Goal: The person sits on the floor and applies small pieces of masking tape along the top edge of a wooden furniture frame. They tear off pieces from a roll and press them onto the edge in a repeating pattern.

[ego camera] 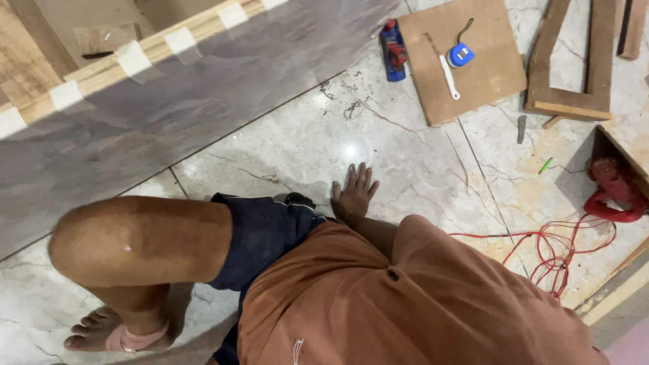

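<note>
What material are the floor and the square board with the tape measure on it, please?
The floor looks like polished marble or marble-look tile: glossy, veined, with a light glare. The square board looks like plain brown wood or fibreboard, matt.

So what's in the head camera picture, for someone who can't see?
A hand presses flat on a marble floor, beside a bent bare knee. Farther off lie a wooden board with a tape measure, and a red cable.

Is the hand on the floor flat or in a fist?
Flat: the hand lies palm down on the marble floor, fingers spread.
</note>
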